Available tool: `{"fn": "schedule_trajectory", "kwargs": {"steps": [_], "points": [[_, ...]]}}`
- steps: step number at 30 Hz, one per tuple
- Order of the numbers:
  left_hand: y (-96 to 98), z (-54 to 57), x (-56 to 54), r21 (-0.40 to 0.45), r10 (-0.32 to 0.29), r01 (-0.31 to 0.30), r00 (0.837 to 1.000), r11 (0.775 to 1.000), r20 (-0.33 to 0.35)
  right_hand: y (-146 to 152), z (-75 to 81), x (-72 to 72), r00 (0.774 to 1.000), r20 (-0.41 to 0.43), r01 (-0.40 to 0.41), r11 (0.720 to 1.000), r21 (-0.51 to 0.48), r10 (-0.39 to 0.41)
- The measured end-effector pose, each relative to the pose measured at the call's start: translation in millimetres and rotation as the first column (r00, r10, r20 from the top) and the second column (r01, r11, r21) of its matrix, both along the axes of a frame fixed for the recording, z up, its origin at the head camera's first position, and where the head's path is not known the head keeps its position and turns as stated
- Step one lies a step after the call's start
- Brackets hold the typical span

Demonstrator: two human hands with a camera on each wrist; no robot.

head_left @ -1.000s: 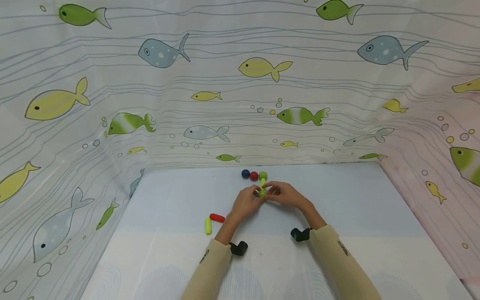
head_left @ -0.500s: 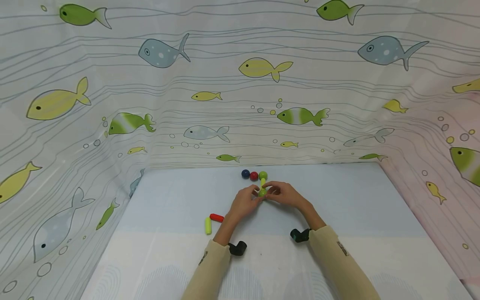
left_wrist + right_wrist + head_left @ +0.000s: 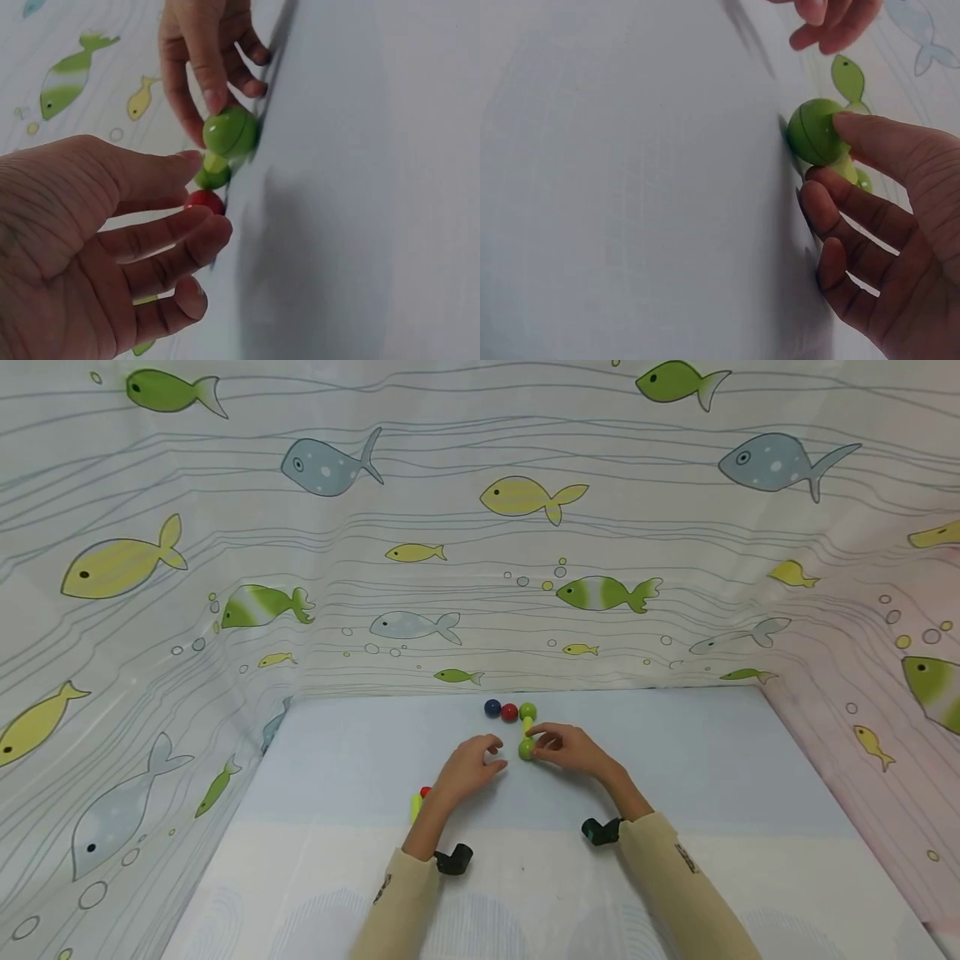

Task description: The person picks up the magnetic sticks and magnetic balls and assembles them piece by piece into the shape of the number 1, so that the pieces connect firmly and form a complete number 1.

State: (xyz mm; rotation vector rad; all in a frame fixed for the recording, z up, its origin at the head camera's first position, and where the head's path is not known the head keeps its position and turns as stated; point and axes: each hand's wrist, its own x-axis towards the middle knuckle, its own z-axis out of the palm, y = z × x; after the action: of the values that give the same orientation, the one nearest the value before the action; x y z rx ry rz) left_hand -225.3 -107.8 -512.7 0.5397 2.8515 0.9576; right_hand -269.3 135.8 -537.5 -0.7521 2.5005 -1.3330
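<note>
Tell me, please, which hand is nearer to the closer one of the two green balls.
Right. The right hand is at the closer green ball, its thumb touching it. The left hand is apart from it, on its left side.

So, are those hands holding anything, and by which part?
The right hand pinches the nearer green ball, at the near end of the yellow stick; the left hand holds nothing.

Near green ball, yellow rod lying between, far green ball
</note>
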Motion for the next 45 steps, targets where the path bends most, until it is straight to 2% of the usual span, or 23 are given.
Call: {"fn": "schedule_trajectory", "kwargs": {"steps": [5, 10, 16, 22, 26, 31, 36, 39, 45], "points": [[-15.6, 4.7, 6.1, 0.001, -0.031, 0.031, 0.999, 1.000, 0.013, -0.1, -2.3, -1.1, 1.000, 0.011, -0.003, 1.000, 0.009, 0.003], [-30.3, 7.4, 8.2, 0.004, -0.099, 0.099, 0.995, 0.995, 0.033, -0.2, -1.4, -0.9, 1.000, 0.010, 0.010, 1.000, 0.022, -0.010], [-48.8, 8.4, 10.4, 0.002, -0.155, 0.155, 0.988, 0.988, 0.000, 0.6, -0.6, -0.3, 1.000, 0.009, 0.009, 1.000, 0.024, -0.009], [-70.4, 1.4, 15.5, -0.021, -0.139, 0.138, 0.990, 0.990, -0.034, 0.4, -1.9, 0.2, 1.000, 0.004, -0.003, 1.000, 0.015, 0.003], [-81.0, 0.8, 20.0, -0.025, -0.124, 0.123, 0.991, 0.992, -0.058, 0.6, -0.7, 1.1, 1.000, 0.006, 0.001, 1.000, 0.022, -0.001], [-90.7, 1.1, 23.1, -0.015, -0.147, 0.146, 0.983, 0.989, -0.114, 0.8, 2.1, 2.2, 1.000, 0.004, 0.004, 1.000, 0.022, -0.004], [-99.1, -1.2, 23.0, -0.041, -0.170, 0.165, 0.974, 0.985, -0.150, 1.2, 1.7, 1.2, 1.000, 0.003, 0.004, 1.000, 0.019, -0.004], [-103.5, -0.7, 23.5, -0.055, -0.170, 0.164, 0.974, 0.985, -0.148, 1.3, 0.9, 0.2, 1.000, 0.009, 0.007, 1.000, 0.015, -0.007], [-111.1, -0.4, 25.5, -0.075, -0.166, 0.159, 0.981, 0.984, -0.099, 2.7, -1.4, -1.9, 1.000, 0.015, 0.002, 1.000, 0.004, -0.002]]}}
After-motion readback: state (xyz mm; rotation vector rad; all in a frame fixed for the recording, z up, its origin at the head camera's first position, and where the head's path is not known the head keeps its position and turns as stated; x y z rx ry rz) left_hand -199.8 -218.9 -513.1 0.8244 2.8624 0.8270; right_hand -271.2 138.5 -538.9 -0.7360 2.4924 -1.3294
